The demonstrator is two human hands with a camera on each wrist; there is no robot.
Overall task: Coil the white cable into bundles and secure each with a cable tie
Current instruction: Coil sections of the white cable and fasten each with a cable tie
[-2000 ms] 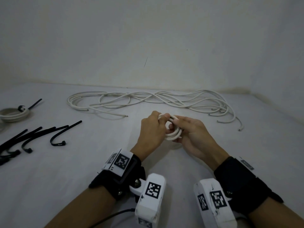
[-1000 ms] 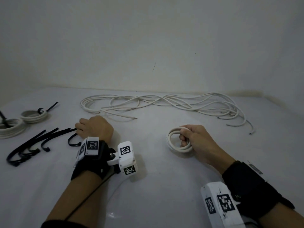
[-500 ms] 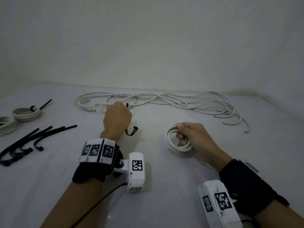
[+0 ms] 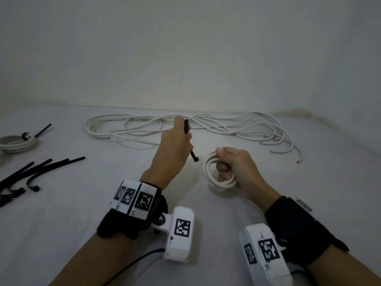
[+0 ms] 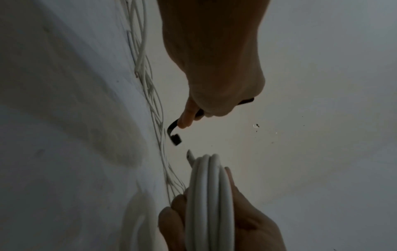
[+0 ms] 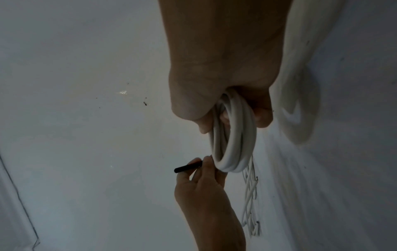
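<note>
White cable coil (image 4: 219, 172), a few loops, held up just off the surface (image 4: 61, 234) by the right hand (image 4: 239, 172). Grip: fingers curled through the middle of the loops, thumb on top, closed tight around the strands. Right wrist view shows same coil (image 6: 233, 144) hanging from the fist, loops stacked side by side.

Left hand (image 4: 175, 153) just left of the coil, not touching it in the head view. Grip: thumb and fingers pinched on one black cable tie (image 4: 187, 129); tail sticks up above the fingers, head end pokes out below, pointing toward the coil. Left wrist view: tie (image 5: 175, 134) bent into a hook, square head close to the coil's top edge, small gap between them. In the right wrist view the left fingertips (image 6: 207, 163) look right against the coil's rim; contact cannot be told.

Behind both hands: long loose white cable (image 4: 206, 126) spread in a tangle across the back of the surface, cut ends showing at the right. Far left: a finished bundle (image 4: 17, 142) already tied with a black tie. Front left: pile of spare black cable ties (image 4: 41, 168), well apart from the hands.

Both wrists wear black straps with white marker-tagged camera blocks.
</note>
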